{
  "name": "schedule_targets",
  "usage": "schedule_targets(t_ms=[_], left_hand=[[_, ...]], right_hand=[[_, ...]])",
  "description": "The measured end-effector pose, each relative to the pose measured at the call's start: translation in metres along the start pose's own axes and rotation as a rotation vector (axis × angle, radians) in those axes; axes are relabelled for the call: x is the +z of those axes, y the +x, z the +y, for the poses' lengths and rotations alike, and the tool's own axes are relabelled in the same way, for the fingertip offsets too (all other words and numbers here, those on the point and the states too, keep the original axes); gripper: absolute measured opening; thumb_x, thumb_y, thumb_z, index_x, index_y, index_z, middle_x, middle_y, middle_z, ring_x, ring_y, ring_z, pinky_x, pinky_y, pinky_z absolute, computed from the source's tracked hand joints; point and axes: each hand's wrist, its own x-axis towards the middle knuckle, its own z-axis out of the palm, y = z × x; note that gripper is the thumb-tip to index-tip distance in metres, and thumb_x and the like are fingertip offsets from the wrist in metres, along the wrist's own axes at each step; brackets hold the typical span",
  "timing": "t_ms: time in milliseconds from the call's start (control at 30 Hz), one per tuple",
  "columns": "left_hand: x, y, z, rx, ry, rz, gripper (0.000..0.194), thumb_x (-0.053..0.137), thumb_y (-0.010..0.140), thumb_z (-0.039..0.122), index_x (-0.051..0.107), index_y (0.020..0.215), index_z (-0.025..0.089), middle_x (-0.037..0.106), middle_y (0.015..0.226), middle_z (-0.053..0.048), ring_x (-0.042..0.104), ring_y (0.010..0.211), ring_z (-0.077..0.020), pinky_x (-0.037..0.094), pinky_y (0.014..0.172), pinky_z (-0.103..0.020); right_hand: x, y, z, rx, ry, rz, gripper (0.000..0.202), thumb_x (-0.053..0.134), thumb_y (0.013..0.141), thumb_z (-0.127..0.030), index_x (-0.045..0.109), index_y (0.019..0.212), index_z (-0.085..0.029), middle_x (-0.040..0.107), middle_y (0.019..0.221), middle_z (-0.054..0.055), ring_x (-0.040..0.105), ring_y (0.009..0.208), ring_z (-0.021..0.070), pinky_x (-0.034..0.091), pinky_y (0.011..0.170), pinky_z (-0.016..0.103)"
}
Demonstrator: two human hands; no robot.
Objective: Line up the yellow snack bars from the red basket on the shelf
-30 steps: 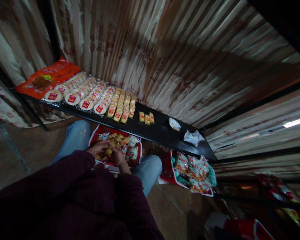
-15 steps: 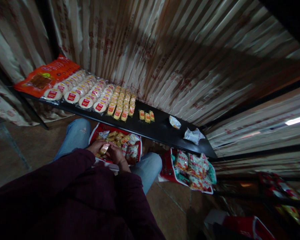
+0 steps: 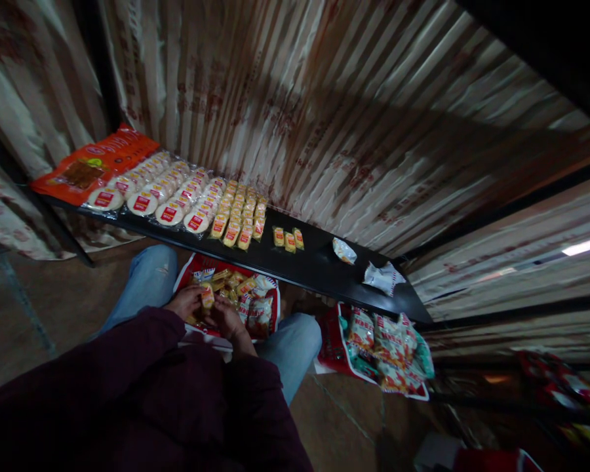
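Between my two hands, over a red-and-white bag (image 3: 276, 313) at my knees, is a small yellow wrapped snack packet (image 3: 207, 296) with its orange label facing up. The fingers of my left hand (image 3: 185, 303) close on its left side. My right hand (image 3: 227, 318) has its fingers against the right side. Below them the bag holds several more yellow packets (image 3: 236, 280) and white printed packets (image 3: 259, 314). On the black shelf (image 3: 314, 269) ahead stand rows of yellow packets (image 3: 238, 213), with three loose yellow packets (image 3: 289, 240) to their right.
Rows of round white packaged crackers (image 3: 170, 213) and an orange bag (image 3: 86, 170) fill the shelf's left end. Crumpled white wrappers (image 3: 382, 278) lie at the right. A second bag of white packets (image 3: 388, 344) sits on the floor right of my knee. Pleated curtain (image 3: 295, 118) hangs behind.
The snack packet has turned in my hands, so its orange label now shows where a shiny pale side did. My left fingers have shifted around it. The view has tilted up slightly.
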Motion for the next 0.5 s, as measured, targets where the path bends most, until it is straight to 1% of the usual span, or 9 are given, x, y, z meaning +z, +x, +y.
schedule_targets(t_ms=[67,133,200,267,367,500], left_hand=[[0.000,0.000,0.000,-0.007,-0.023,0.043,0.023,0.069,0.065,0.016,0.056,0.084,0.018,0.067,0.078,-0.003,0.065,0.073,-0.0159,0.050,0.067,-0.025],[0.001,-0.001,0.000,-0.013,-0.035,0.066,0.031,0.065,0.066,0.012,0.055,0.093,0.020,0.067,0.082,-0.002,0.065,0.072,-0.0144,0.051,0.069,-0.025],[0.002,-0.003,0.001,-0.016,-0.035,0.067,0.042,0.063,0.066,0.009,0.053,0.104,0.023,0.068,0.087,-0.001,0.065,0.073,-0.0138,0.051,0.071,-0.026],[0.003,-0.006,0.001,-0.024,-0.018,0.056,0.047,0.063,0.066,0.009,0.053,0.109,0.024,0.068,0.088,-0.001,0.065,0.074,-0.0138,0.051,0.072,-0.026],[0.003,-0.012,0.002,-0.037,0.024,0.028,0.045,0.069,0.063,0.013,0.056,0.105,0.023,0.068,0.087,-0.002,0.065,0.077,-0.0146,0.052,0.073,-0.026],[0.003,-0.015,0.002,-0.032,0.050,0.000,0.038,0.073,0.063,0.017,0.056,0.097,0.021,0.068,0.082,-0.001,0.065,0.074,-0.0142,0.054,0.071,-0.026]], right_hand=[[0.002,-0.002,-0.001,0.016,-0.013,-0.016,0.033,0.067,0.064,-0.019,0.057,0.095,-0.022,0.066,0.074,-0.003,0.064,0.061,0.0131,0.049,0.056,0.024],[0.004,-0.003,-0.002,0.015,-0.009,0.002,0.034,0.068,0.064,-0.016,0.057,0.096,-0.021,0.067,0.075,-0.003,0.064,0.060,0.0120,0.049,0.056,0.022],[0.006,-0.003,-0.002,0.003,-0.002,0.025,0.033,0.067,0.065,-0.015,0.056,0.095,-0.021,0.067,0.075,-0.003,0.064,0.058,0.0112,0.048,0.054,0.021],[0.007,-0.002,-0.002,-0.023,-0.005,0.049,0.030,0.066,0.065,-0.016,0.056,0.093,-0.020,0.066,0.072,-0.002,0.062,0.055,0.0108,0.044,0.049,0.018],[0.005,0.003,0.000,-0.068,-0.014,0.093,0.026,0.065,0.066,-0.020,0.056,0.090,-0.020,0.064,0.066,-0.003,0.058,0.049,0.0106,0.039,0.042,0.017],[-0.001,0.010,0.000,-0.127,-0.021,0.181,0.024,0.064,0.067,-0.029,0.052,0.087,-0.022,0.059,0.058,-0.006,0.056,0.045,0.0104,0.040,0.042,0.019]])
